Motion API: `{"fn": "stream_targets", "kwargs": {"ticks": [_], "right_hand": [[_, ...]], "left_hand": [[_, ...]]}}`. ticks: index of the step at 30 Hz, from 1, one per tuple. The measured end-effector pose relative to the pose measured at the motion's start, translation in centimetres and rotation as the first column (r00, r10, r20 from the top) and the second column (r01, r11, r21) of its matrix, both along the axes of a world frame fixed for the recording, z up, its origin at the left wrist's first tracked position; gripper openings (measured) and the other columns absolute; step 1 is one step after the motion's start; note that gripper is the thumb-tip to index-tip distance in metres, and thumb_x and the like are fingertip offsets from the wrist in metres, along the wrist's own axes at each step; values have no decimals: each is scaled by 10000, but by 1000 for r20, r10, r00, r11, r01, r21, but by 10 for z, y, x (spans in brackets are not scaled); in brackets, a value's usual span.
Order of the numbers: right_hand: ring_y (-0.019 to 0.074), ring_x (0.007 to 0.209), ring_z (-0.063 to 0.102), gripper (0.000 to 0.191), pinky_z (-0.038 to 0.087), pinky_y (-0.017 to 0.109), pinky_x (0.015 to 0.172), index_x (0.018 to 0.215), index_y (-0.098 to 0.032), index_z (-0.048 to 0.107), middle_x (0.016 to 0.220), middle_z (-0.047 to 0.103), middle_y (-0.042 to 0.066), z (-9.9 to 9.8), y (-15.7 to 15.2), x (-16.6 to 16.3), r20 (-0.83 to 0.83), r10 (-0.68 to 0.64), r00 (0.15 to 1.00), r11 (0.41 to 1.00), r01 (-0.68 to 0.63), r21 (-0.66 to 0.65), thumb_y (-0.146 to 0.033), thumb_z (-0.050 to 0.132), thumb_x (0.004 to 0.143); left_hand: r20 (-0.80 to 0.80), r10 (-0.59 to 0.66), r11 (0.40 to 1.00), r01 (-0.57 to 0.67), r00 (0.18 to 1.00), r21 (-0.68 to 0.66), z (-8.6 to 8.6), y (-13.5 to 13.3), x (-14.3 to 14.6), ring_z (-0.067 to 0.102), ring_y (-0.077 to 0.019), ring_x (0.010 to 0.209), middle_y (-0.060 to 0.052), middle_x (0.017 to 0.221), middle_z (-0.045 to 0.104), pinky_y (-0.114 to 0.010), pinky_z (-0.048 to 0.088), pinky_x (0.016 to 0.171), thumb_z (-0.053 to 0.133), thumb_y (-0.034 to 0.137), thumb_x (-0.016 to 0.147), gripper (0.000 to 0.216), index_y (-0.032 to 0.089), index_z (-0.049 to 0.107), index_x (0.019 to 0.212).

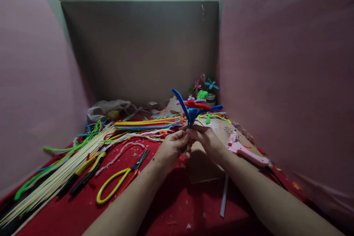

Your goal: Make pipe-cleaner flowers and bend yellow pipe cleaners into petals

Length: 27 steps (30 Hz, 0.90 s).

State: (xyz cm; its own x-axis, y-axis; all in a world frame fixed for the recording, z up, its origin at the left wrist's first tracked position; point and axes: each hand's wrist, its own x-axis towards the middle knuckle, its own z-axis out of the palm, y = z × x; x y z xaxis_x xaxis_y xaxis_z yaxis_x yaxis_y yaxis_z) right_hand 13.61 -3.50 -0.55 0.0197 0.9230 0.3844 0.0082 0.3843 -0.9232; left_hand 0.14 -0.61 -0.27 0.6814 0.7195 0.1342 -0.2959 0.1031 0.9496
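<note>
A blue pipe-cleaner flower (191,116) stands upright in front of me, its long petals spreading to the upper left and to the right. My left hand (172,148) pinches its base between thumb and fingers. From the other side, my right hand (207,141) also closes on the base, fingertips meeting those of my left hand. The fingers mostly hide the lower end of the flower, though a bit of green shows below them. Red and purple pipe-cleaner shapes (197,105) appear just behind the blue petals.
Yellow-handled scissors (114,184) and pliers (88,173) lie left on the red cloth (166,206), beside thin wooden sticks (69,167) and pipe cleaners (146,122). Right are cardboard (204,173), a pink glue gun (249,155) and a glue stick (224,197). Pink walls flank both sides.
</note>
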Motion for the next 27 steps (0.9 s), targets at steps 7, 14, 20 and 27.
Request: {"fn": "stream_targets", "kwargs": {"ticks": [7, 14, 20, 27], "right_hand": [[140, 647, 525, 252, 393, 245, 546, 836, -177, 687, 660, 581, 26, -2, 2, 2, -94, 76, 993, 997, -76, 7, -388, 560, 778], [99, 606, 471, 295, 331, 225, 530, 994, -171, 678, 682, 580, 17, -4, 1, 7, -198, 235, 951, 971, -240, 2, -343, 591, 771], [112, 636, 458, 269, 338, 255, 591, 946, -181, 700, 684, 581, 12, -2, 0, 10, -83, 192, 978, 981, -189, 37, -350, 598, 764], [111, 595, 410, 185, 332, 257, 584, 729, -187, 692, 612, 513, -14, 0, -1, 5, -38, -30, 999, 996, 33, 86, -336, 587, 761]], "left_hand": [[138, -89, 987, 106, 986, -123, 3, -1, -3, 422, -37, 394, 30, 512, 481, -169, 340, 427, 650, 242, 735, 164, 113, 560, 691], [241, -148, 951, 205, 959, -230, 2, -4, -3, 352, -27, 370, 48, 495, 443, -171, 255, 410, 660, 204, 721, 148, 121, 537, 720], [249, -231, 932, 287, 941, -220, -1, -2, -5, 332, -25, 350, 64, 466, 400, -188, 263, 426, 651, 247, 735, 166, 121, 544, 710], [-29, -8, 991, 12, 1000, 130, 5, -1, -4, 446, -69, 456, 12, 579, 515, -204, 344, 466, 570, 335, 788, 211, 126, 579, 759]]}}
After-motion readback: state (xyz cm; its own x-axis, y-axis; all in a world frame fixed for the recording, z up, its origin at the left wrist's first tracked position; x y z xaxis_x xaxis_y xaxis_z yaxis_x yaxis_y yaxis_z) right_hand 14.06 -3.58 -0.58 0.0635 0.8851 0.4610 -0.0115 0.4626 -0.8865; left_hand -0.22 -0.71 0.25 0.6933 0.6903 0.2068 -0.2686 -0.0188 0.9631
